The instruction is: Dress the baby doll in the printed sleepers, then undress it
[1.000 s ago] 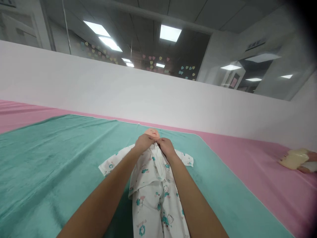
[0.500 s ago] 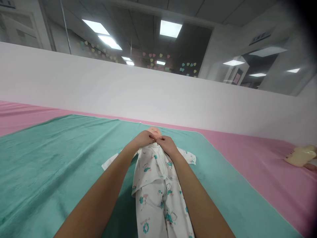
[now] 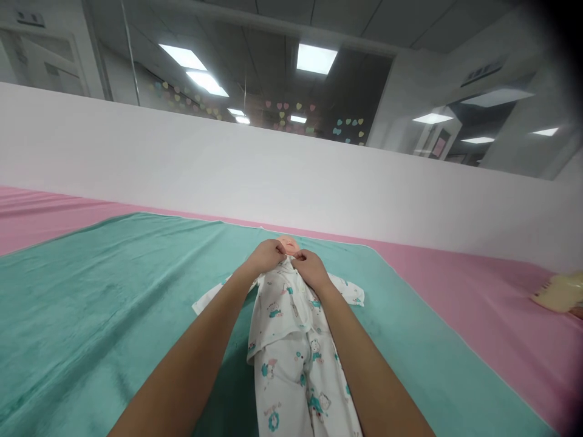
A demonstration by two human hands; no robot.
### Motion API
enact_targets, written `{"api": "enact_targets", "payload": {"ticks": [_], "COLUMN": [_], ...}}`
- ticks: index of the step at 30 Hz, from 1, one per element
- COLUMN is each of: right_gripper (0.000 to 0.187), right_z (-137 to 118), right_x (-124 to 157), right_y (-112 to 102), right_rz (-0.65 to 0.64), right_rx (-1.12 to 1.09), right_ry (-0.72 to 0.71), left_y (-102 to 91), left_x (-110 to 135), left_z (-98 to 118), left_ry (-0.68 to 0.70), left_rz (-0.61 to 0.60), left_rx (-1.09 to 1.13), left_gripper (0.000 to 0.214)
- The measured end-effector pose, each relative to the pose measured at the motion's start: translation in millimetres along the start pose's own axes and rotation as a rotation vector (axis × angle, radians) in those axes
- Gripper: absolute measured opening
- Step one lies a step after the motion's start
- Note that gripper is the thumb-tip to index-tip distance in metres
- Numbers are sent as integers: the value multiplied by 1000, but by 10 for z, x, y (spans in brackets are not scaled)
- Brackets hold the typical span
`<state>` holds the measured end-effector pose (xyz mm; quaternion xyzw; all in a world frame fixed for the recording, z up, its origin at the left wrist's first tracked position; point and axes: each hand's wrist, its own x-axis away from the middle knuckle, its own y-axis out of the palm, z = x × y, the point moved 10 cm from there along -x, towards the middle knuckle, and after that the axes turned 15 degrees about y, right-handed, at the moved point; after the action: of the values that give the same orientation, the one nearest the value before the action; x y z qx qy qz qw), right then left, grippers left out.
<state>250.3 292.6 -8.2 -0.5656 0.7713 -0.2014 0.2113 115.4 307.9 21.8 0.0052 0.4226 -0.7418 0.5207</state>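
A baby doll [image 3: 288, 244] lies on its back on a green blanket [image 3: 150, 267], head toward the wall. It wears a white printed top [image 3: 277, 303] with its sleeves spread to both sides, and matching pants [image 3: 285, 379]. At the doll's neck, my left hand [image 3: 268, 255] pinches the collar of the top on the left side. My right hand [image 3: 310, 267] grips the collar edge just to the right, fingers closed. The two hands are a small gap apart. The exact bit of cloth between the fingertips is too small to make out.
Pink sheeting [image 3: 455, 279] shows around the blanket. A pale yellow object [image 3: 558, 292] lies on it at the far right edge, partly cut off. Behind the doll stands a white low wall [image 3: 228, 170] with a glass window [image 3: 273, 85] above.
My hands stay at the doll's collar, with the fingertips slightly farther apart than before. The whole view has shifted a little.
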Motion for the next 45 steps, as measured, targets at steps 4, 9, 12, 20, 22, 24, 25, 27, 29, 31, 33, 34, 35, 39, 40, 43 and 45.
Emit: {"api": "enact_targets", "payload": {"ticks": [4, 9, 12, 20, 22, 24, 25, 27, 29, 31, 33, 34, 35, 39, 40, 43, 45], "right_gripper": [12, 28, 28, 19, 19, 21, 22, 22, 23, 24, 24, 25, 26, 33, 33, 26, 21], "right_z": [132, 289, 315, 350, 346, 337, 329, 306, 286, 273, 251, 237, 225, 157, 131, 31, -42], "right_x": [-46, -91, -87, -105, -108, -107, -105, -97, -87, -78, -70, -68, -67, -56, -47, -6, 32], "right_y": [-12, 33, 68, 134, 149, 156, 154, 147, 140, 136, 137, 133, 127, 109, 109, 76, 41], "right_rz": [-33, -102, -158, -252, -254, -246, -240, -232, -230, -230, -231, -223, -209, -157, -151, -95, -32], "right_rx": [-272, -498, -598, -698, -680, -653, -640, -621, -608, -599, -566, -533, -489, -309, -275, -154, -46], "right_ry": [66, 154, 180, 221, 221, 217, 212, 197, 184, 176, 154, 139, 123, 60, 42, -31, -77], "left_y": [26, 106, 125, 138, 158, 178, 188, 208, 222, 224, 218, 212, 206, 185, 179, 161, 160], "left_x": [22, 47, 57, 57, 49, 41, 38, 33, 32, 34, 38, 41, 45, 70, 77, 95, 99], "left_z": [1, -36, -74, -122, -132, -145, -152, -166, -180, -191, -194, -192, -186, -148, -137, -112, -100], "left_ry": [-26, -61, -81, -105, -108, -110, -111, -113, -117, -125, -132, -136, -140, -159, -163, -166, -163], "left_rz": [64, 156, 184, 212, 212, 213, 212, 206, 200, 197, 201, 203, 205, 199, 196, 188, 180], "left_rx": [81, 182, 235, 303, 300, 285, 278, 269, 267, 265, 268, 272, 278, 317, 328, 349, 358], "left_gripper": [6, 7, 8, 9, 10, 9, 9, 9, 10, 11, 12, 12, 12, 6, 5, 4, 6]}}
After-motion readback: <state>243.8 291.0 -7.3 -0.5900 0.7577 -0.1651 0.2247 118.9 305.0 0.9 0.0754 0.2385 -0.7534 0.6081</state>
